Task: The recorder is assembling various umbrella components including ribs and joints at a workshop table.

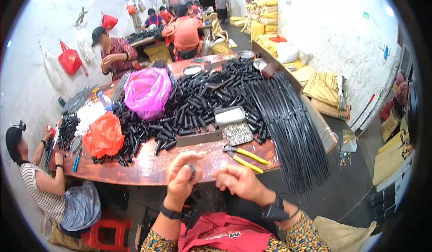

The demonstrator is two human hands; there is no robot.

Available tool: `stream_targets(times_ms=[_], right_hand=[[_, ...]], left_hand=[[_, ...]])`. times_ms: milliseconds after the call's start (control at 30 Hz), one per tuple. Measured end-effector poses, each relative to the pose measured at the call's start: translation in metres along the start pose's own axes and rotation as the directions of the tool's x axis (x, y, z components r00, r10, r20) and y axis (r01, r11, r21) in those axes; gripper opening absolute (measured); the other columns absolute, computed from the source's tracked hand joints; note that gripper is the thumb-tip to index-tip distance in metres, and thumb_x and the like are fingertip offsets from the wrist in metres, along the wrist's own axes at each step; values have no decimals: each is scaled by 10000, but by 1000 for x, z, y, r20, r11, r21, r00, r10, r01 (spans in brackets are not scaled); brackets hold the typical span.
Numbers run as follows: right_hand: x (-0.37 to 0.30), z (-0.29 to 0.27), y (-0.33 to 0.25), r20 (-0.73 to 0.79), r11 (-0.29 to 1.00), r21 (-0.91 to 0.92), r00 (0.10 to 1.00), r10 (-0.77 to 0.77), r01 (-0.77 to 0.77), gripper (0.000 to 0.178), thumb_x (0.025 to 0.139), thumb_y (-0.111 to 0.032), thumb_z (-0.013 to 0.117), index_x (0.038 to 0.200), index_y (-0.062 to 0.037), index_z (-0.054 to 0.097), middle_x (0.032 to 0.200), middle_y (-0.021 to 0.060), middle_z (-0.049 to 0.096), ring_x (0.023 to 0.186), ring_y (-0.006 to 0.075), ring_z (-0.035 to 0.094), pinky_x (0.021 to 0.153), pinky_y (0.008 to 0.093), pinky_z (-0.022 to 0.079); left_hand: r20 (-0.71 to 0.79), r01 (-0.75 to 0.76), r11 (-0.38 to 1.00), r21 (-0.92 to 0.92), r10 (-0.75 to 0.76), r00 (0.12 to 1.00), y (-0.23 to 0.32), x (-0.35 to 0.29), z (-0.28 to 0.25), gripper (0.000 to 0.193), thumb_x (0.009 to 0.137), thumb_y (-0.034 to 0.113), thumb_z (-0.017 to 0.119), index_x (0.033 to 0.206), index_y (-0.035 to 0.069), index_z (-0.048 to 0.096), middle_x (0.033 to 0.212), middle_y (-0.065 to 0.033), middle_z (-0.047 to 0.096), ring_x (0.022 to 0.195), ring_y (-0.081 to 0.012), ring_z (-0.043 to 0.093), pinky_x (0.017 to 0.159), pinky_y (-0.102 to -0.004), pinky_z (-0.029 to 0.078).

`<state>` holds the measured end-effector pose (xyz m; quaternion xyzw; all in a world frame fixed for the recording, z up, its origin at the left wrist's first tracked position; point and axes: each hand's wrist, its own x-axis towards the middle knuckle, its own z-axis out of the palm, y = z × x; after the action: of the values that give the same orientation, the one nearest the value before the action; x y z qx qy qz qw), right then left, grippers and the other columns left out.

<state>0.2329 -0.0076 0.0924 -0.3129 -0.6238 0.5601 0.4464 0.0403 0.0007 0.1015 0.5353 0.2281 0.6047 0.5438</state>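
Black and small, a round piece point(192, 171) is pinched in the left hand point(179, 180). The right hand point(243, 182), bunched up, is just beside it; I can't tell if it holds anything. Pale writing point(234, 235) shows on the red apron point(202, 235).

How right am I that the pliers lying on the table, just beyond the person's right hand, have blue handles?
Not quite: the pliers have yellow handles, not blue, as the head view shows. They do lie on the table, just beyond the person's right hand.
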Motion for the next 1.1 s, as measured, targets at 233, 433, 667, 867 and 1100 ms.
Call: stream_targets(times_ms=[233, 433, 667, 867, 1100], right_hand=[[-169, -35, 135, -266, 454, -849, 961, 71, -268, 206, 819, -245, 610, 828, -48, 668, 781, 147, 643, 752, 356, 624, 686, 467, 493], [-251, -49, 187, -596, -193, -794, 677, 431, -576, 496, 767, -398, 642, 1132, -69, 573, 1056, 169, 618, 993, 391, 567, 883, 550, 392], [-185, -98, 250, -458, 527, -278, 593, 662, -803, 195, 861, -157, 555, 809, 26, 595, 606, 168, 530, 573, 176, 515, 585, 387, 465], [-130, -105, 294, -703, 160, -477, 484, 521, -864, 217, 832, -168, 565, 891, 10, 674, 816, 218, 651, 820, 370, 636, 742, 399, 493], [-91, -137, 276, -809, -313, -380, 149, 568, -871, 220, 803, -202, 604, 816, 2, 686, 799, 209, 675, 761, 356, 660, 680, 418, 516]], left_hand=[[-21, -6, 999, -45, 6, 1000, 38, -41, -48, 483, 918, 476, 545, 915, -8, 546, 675, -72, 514, 560, -169, 490, 548, -310, 423], [-29, -31, 896, 443, 49, 998, 14, -23, -131, 525, 986, 516, 349, 878, 29, 513, 762, -90, 550, 687, -177, 544, 678, -316, 452], [-53, 20, 995, 102, -15, 998, -45, 21, -198, 562, 897, 631, 417, 907, 74, 487, 667, -34, 436, 536, -149, 401, 508, -290, 367], [-34, 195, 917, -348, -220, 975, -112, 57, -259, 410, 899, 486, 589, 805, 115, 444, 591, 14, 420, 459, -79, 346, 495, -223, 300], [716, 532, 702, -473, -45, 697, -163, 152, -308, 411, 871, 447, 652, 837, 39, 624, 678, -80, 629, 547, -221, 610, 490, -319, 458]])
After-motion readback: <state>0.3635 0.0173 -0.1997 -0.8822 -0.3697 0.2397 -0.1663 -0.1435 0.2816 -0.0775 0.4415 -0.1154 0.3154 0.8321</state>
